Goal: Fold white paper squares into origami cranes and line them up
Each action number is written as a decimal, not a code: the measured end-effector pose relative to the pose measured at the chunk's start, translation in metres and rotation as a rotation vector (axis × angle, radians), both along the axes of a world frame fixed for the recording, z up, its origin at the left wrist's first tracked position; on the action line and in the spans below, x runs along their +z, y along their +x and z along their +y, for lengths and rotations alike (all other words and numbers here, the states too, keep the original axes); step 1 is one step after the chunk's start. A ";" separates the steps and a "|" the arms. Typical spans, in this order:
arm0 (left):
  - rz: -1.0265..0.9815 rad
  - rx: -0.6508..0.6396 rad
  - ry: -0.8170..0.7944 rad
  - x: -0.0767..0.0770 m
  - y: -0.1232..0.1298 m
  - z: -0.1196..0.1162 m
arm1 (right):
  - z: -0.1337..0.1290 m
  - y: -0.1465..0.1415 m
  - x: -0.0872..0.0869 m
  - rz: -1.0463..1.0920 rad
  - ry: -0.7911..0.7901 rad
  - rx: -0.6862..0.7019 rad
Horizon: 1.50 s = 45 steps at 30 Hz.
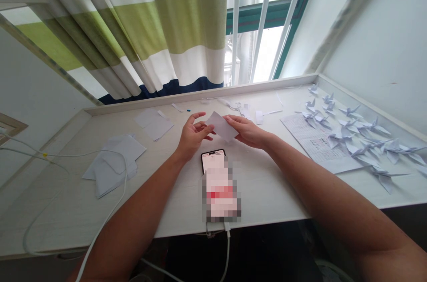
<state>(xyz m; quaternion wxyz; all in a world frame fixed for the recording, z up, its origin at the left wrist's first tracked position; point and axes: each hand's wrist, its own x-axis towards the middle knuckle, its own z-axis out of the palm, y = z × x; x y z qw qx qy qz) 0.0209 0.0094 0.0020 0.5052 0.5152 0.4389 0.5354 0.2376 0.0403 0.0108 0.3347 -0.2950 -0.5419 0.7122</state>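
A small white paper square (pixel 221 126) is held up over the middle of the desk, one corner pointing up. My right hand (pixel 245 131) pinches its right side between thumb and fingers. On the other side, my left hand (pixel 195 134) has its fingers apart, with the thumb tip at the paper's left edge; whether it grips the paper is unclear. Just below the hands lies a phone (pixel 218 184), its screen partly blurred, with a white cable plugged into its near end.
White paper sheets (pixel 115 162) are piled at the left, with more squares (pixel 155 124) behind. Several folded paper cranes (pixel 350 139) stand at the right, some on a written sheet (pixel 313 146). A white cable (pixel 125 179) crosses the left side. Paper scraps (pixel 259 117) lie at the back.
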 end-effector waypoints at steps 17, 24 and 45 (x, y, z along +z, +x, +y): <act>-0.009 -0.001 0.090 0.003 0.002 -0.003 | 0.001 -0.001 0.002 0.065 0.133 -0.186; 0.068 0.102 0.147 -0.007 -0.001 0.001 | 0.003 -0.003 -0.003 0.035 0.265 -0.288; 0.475 0.272 0.375 -0.002 -0.017 0.007 | 0.008 0.003 -0.005 -0.377 0.745 -0.422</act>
